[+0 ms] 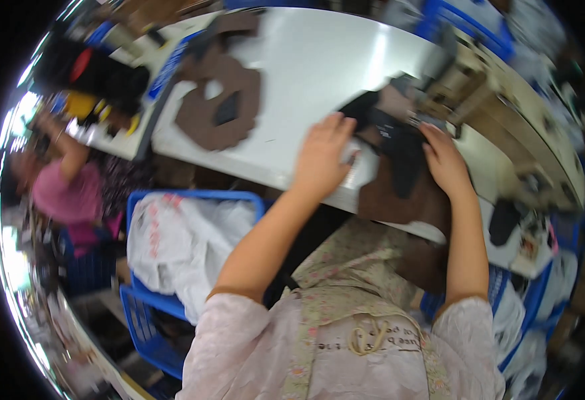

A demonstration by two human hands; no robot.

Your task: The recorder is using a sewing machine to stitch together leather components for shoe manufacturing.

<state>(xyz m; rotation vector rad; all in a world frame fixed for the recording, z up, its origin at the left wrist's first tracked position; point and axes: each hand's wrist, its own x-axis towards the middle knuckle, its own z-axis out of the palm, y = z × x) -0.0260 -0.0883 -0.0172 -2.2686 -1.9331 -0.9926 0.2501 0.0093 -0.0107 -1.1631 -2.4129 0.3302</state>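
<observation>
A sewing machine (469, 90) stands at the right of the white table. Under its needle area lies a layered piece of brown and black material (402, 157), its lower brown part (396, 197) hanging over the near table edge. My left hand (322, 153) rests flat at the left edge of the black part, its fingers stretched and its thumb apart. On the right side of the piece, close to the presser foot, lies my right hand (446, 157) with fingers extended onto the material. What is under the fingertips is partly hidden and blurred.
Brown cut pieces (246, 110) lie in a heap at the table's left end. Below it, a blue crate (196, 195) holds a white plastic bag (186, 240). A person in a pink top (72, 190) works at the far left. A dark piece (504, 223) lies right of the machine.
</observation>
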